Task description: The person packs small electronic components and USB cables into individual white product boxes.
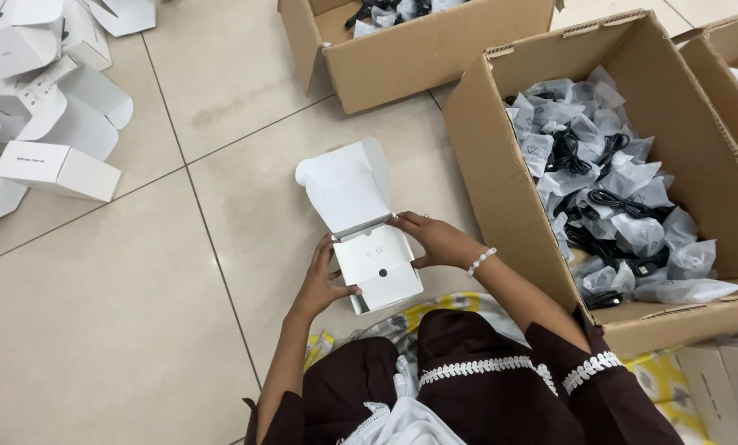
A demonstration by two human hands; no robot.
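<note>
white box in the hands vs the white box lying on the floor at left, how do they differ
The white box in the hands has its lid flap open and standing up; the white box on the floor is closed. The left hand and right hand grip the first; nothing touches the second. The second looks longer and narrower. Both are plain white cardboard.

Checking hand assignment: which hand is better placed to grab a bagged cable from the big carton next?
Right, probably. The right hand rests on the small white box on the side nearest the open carton of bagged cables. The left hand grips the box's far side and can steady it.
</note>
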